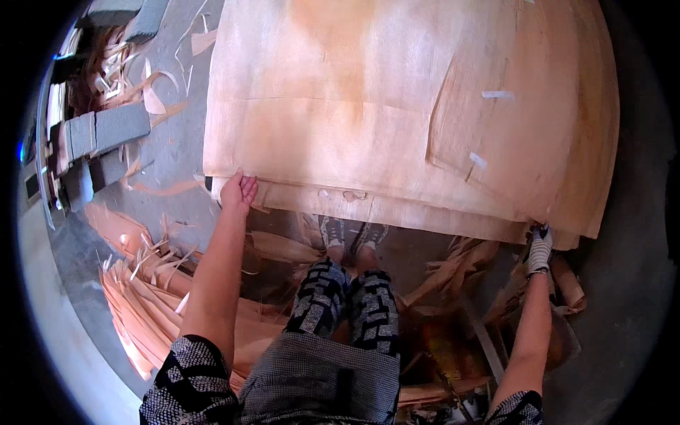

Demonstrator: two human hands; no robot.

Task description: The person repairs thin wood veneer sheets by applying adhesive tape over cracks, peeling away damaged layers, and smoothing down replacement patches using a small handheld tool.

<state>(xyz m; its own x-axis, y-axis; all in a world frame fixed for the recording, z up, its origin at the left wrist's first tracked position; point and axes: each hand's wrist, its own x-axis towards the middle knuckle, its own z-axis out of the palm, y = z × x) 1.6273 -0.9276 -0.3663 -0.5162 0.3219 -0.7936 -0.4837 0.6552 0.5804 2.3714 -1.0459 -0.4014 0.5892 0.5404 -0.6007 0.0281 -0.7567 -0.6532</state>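
Observation:
A broad stack of thin pale wood veneer sheets (319, 142) spreads out in front of me. My left hand (239, 190) is bare and closed on the near edge of the top veneer sheet, close to its left corner. At the near right edge, my right hand (540, 248) wears a striped white glove with dark fingertips. Its fingers pinch the veneer edge there and are partly hidden. Between the hands, a lower sheet juts out toward me, with small ragged holes near its edge. Overlapping pieces and two short white tape strips (497, 94) lie on the right part of the surface.
Torn veneer scraps (152, 304) are heaped on the floor at the near left and around my legs. Grey blocks (106, 131) stand among more shavings at the far left. Behind my right forearm, a metal bar (483, 336) crosses the clutter. My feet stand just under the stack's edge.

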